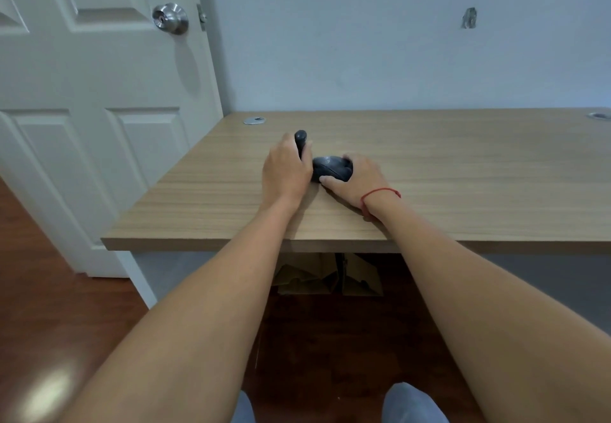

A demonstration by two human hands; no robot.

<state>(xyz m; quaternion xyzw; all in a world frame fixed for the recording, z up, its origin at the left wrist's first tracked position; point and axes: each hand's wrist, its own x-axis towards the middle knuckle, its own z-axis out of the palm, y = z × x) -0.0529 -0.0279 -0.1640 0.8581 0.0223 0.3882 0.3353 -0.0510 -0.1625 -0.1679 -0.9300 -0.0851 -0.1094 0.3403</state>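
Observation:
A dark stone bowl, like a mortar (331, 168), sits on the wooden desk (463, 171) a little left of centre. My right hand (355, 182) wraps around its right side, thumb along the near rim; a red string circles that wrist. My left hand (287, 171) grips a dark rounded pestle (300, 140) held upright just left of the bowl; its top sticks out above my fingers and its lower end is hidden by my hand.
A white panelled door (99, 92) with a metal knob (170, 18) stands to the left of the desk. Cable grommets (254, 120) sit at the desk's back corners. Folded cardboard (330, 273) lies under the desk on the wooden floor.

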